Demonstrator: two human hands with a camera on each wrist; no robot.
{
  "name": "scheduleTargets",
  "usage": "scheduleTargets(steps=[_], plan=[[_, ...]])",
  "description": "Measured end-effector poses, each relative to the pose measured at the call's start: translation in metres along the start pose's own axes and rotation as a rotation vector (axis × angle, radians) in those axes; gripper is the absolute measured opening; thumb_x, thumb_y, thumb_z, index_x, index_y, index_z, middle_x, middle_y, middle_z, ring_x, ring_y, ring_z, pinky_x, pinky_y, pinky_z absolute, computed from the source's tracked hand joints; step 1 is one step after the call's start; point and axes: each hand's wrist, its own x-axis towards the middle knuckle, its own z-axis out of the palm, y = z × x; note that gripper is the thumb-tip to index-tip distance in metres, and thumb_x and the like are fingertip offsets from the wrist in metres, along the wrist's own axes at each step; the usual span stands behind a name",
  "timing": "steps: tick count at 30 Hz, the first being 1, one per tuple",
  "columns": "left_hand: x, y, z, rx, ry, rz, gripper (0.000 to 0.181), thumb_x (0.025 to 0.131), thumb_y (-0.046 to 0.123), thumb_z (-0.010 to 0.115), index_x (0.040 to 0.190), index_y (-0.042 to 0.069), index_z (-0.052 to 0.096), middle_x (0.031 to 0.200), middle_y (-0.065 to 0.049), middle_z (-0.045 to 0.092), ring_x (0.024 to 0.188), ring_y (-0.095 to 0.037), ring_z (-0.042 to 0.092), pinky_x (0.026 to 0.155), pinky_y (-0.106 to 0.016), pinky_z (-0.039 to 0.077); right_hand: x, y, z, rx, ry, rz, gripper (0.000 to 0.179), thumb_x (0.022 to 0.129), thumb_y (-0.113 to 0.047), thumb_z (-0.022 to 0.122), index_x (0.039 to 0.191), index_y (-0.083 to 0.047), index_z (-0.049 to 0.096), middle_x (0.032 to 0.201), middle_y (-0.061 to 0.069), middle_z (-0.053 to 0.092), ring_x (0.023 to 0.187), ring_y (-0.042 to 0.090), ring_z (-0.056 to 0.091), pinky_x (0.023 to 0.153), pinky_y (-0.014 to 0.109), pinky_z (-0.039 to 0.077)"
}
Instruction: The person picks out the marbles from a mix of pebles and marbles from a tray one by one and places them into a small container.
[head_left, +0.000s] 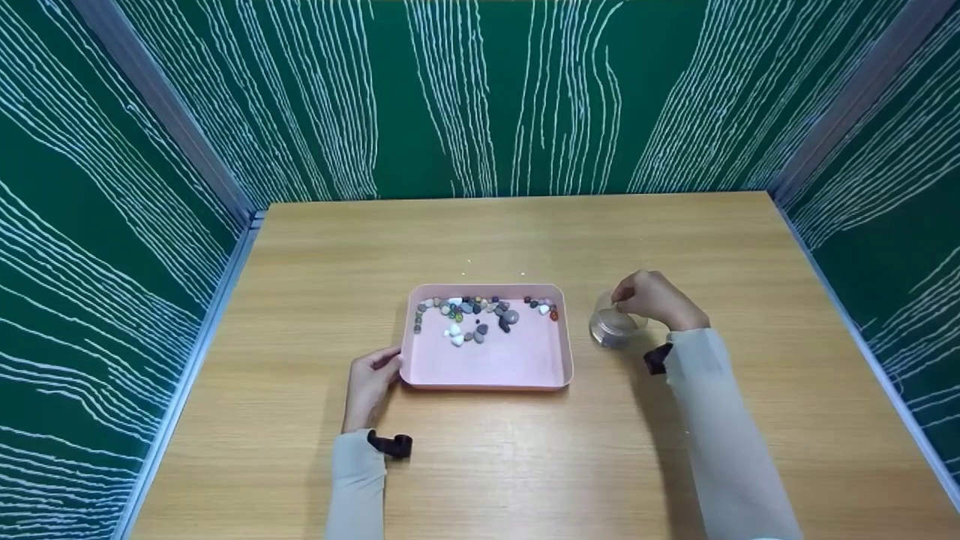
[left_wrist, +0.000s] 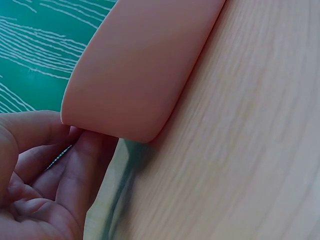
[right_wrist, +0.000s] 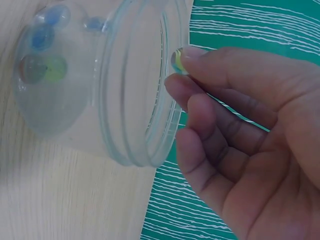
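The left hand (head_left: 370,382) grips the tray (head_left: 517,360) while, right of it, the right hand (head_left: 656,298) pinches a marble (right_wrist: 177,62) whose roundness may cause slipping.

A broad, light-brown table with a wood-grain surface (head_left: 495,465) carries everything here, its grain running from side to side. Near its middle lies a shallow, pink, rectangular tray with rounded corners (head_left: 487,367). To the right of the tray, apart from it, a clear, round jar with a ridged neck (head_left: 613,330) stands upright. Beyond the tray's far side lie tiny pale specks (head_left: 523,274), too small to identify.
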Motion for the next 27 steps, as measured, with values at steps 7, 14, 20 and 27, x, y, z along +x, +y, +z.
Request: scheduleTargets(steps=[7, 14, 20, 27], plan=[[-0.0002, 0.0014, -0.0004, -0.001, -0.004, -0.013, 0.030, 0.087, -0.007, 0.059, 0.116, -0.014, 0.061, 0.118, -0.030, 0.063, 0.091, -0.013, 0.063, 0.077, -0.019, 0.056, -0.0021, -0.0004, 0.0001, -0.005, -0.016, 0.014, 0.023, 0.086, -0.003, 0.061, 0.106, 0.005, 0.069, 0.107, 0.021, 0.068, 0.097, 0.031, 0.063, 0.090, 0.050, 0.053], [-0.0015, 0.0024, -0.0008, 0.035, 0.003, -0.013, 0.030, 0.088, -0.005, 0.060, 0.117, -0.013, 0.062, 0.118, -0.029, 0.063, 0.092, -0.014, 0.063, 0.076, -0.018, 0.055, -0.0039, -0.0003, -0.0009, -0.016, -0.026, -0.011, 0.025, 0.087, 0.000, 0.057, 0.107, 0.007, 0.068, 0.111, 0.024, 0.067, 0.102, 0.036, 0.062, 0.091, 0.053, 0.052], [-0.0048, 0.0041, -0.0018, -0.007, -0.005, 0.054, 0.025, 0.086, -0.005, 0.062, 0.109, -0.011, 0.067, 0.106, -0.023, 0.069, 0.086, -0.011, 0.063, 0.071, -0.017, 0.055, -0.0032, -0.0009, -0.0004, -0.013, -0.006, -0.023, 0.024, 0.087, -0.002, 0.057, 0.107, 0.006, 0.069, 0.110, 0.024, 0.067, 0.100, 0.035, 0.063, 0.090, 0.052, 0.052], [-0.0028, 0.0025, -0.0007, 0.006, 0.005, 0.003, 0.028, 0.087, -0.005, 0.061, 0.113, -0.012, 0.064, 0.112, -0.027, 0.066, 0.088, -0.012, 0.062, 0.073, -0.018, 0.055, -0.0029, -0.0019, -0.0017, -0.010, 0.003, -0.006, 0.023, 0.089, -0.005, 0.059, 0.108, 0.005, 0.068, 0.110, 0.022, 0.067, 0.097, 0.032, 0.062, 0.090, 0.050, 0.052]])
